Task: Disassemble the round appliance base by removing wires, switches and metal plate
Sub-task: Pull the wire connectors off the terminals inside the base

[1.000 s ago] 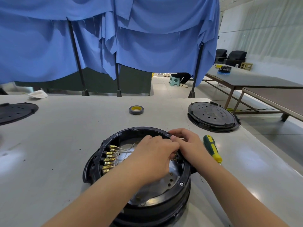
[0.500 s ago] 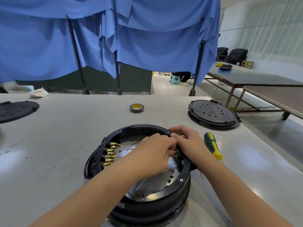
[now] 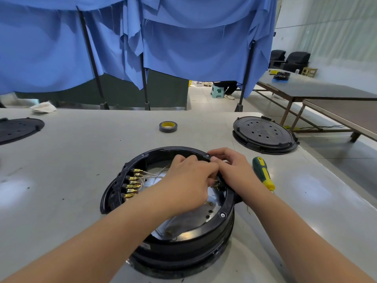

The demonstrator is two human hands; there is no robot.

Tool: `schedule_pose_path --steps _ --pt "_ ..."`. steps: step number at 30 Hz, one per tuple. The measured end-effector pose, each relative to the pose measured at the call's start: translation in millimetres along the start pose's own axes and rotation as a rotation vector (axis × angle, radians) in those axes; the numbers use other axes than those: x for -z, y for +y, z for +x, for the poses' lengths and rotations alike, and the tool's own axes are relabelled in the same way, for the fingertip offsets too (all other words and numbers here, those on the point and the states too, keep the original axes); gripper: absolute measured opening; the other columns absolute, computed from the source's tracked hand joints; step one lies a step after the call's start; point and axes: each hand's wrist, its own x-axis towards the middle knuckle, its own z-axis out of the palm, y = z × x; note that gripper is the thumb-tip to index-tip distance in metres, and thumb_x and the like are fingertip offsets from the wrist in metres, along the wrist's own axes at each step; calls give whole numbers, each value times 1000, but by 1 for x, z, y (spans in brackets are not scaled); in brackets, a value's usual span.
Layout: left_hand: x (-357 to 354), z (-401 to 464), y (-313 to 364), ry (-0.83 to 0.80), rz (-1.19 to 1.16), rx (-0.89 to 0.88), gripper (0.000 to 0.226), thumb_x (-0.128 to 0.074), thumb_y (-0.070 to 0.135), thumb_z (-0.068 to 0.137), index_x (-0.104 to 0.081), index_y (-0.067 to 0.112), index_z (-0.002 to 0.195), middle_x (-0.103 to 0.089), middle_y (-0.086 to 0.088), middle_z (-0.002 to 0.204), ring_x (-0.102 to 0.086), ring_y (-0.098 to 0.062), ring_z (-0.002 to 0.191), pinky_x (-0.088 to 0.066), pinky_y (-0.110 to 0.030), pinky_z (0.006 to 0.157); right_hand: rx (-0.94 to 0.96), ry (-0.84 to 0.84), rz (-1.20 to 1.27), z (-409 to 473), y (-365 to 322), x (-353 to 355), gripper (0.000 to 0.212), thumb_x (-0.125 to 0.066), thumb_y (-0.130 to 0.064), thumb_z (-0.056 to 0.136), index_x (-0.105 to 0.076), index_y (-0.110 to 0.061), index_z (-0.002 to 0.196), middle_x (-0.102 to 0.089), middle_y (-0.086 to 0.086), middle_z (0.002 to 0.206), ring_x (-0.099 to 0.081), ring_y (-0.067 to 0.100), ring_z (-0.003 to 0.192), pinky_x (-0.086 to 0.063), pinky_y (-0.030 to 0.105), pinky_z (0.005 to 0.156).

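Two hands are seen close together over the round black base (image 3: 177,240), which sits on the grey table (image 3: 71,160) right in front of the person. The left hand (image 3: 183,182) is reached inside the open ring, with its fingers curled down near the right-hand wall of the base. Something small seems to be pinched there, but the hand's own back hides the fingertips, so what is gripped cannot be told. The right hand (image 3: 232,170) is laid on the rim (image 3: 228,205) of the base, with its fingers curled over the edge and touching the left hand.

To the left of the left hand, a row of small gold clips (image 3: 132,185) is lined up on the inner wall, and thin pale wires (image 3: 153,175) run from them toward the hand. Under the left wrist, a shiny metal plate (image 3: 202,215) with small holes can be seen, partly covered by the arm.

Just to the right of the right hand, a green and yellow screwdriver (image 3: 263,173) is lying on the table. Farther right and beyond it, a round black cover (image 3: 264,133) with holes is set down. Beyond both hands, a roll of tape (image 3: 168,126) with a yellow middle is resting. Far to the left, another black disc (image 3: 18,129) is placed at the table edge, with a white crumpled cloth (image 3: 43,107) behind it. Blue curtains (image 3: 183,43) hang at the back.
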Motion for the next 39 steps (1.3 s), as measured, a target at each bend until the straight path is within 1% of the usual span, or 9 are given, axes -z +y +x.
schedule_pose_path --steps 5,13,18,22,25,29,32,35,39 --pt "-1 1 -1 -57 -99 77 29 -49 20 95 -36 27 70 -42 11 67 -41 -15 87 -30 -39 94 -2 6 -23 -1 -2 0 17 -56 -8 93 -68 -13 104 -64 -4 80 -59 0 61 -47 10 55" --pt "5 4 5 5 127 -16 22 -48 15 92 -39 29 77 -37 13 70 -31 -15 84 -19 -35 81 -25 -19 21 -1 -1 0 15 -57 -7 94 -67 -17 98 -65 0 81 -63 11 66 -52 20 61" --pt "6 -5 -4 -46 60 113 17 -44 18 94 -42 29 81 -46 11 79 -38 -14 96 -23 -36 93 -31 1 -12 -1 -1 1 16 -57 -9 93 -68 -18 99 -65 -3 82 -61 6 67 -48 10 56" --pt "22 -11 -1 79 -125 161 15 -46 25 98 -49 30 84 -56 9 84 -46 -13 96 -24 -34 95 -37 7 -20 -2 -3 1 16 -57 -10 92 -68 -17 101 -67 0 89 -63 8 73 -49 12 59" --pt "33 -5 15 218 -228 101 12 -48 28 98 -57 28 89 -61 7 82 -52 -14 91 -25 -36 96 -18 -3 -23 -4 -6 2 16 -55 -6 88 -67 -14 93 -64 -6 73 -58 -5 58 -43 9 51" --pt "35 -6 12 157 -532 155 13 -57 30 95 -67 25 88 -68 7 85 -60 -12 90 -40 -42 100 -27 -2 6 -5 -7 1 13 -60 -7 87 -68 -13 95 -68 0 80 -63 0 63 -47 12 53" --pt "32 -9 7 176 -792 218 11 -64 25 92 -72 20 87 -71 -5 85 -66 -21 84 -53 -42 88 -43 5 7 -5 -6 2 12 -63 -12 90 -69 -15 99 -71 3 88 -68 10 77 -51 13 58" --pt "29 -8 1 243 -934 258 10 -67 26 89 -73 22 83 -72 -11 82 -64 -18 73 -55 -33 72 19 24 -39 -6 -6 1 11 -60 -14 92 -69 -20 96 -72 1 90 -69 15 87 -57 24 72" --pt "28 -5 -11 415 -1081 295 10 -67 25 89 -72 23 80 -64 7 60 -58 0 58 -50 -15 55 189 79 -144 -13 -13 2 14 -57 -16 93 -69 -23 91 -70 -7 89 -66 11 91 -53 37 88"
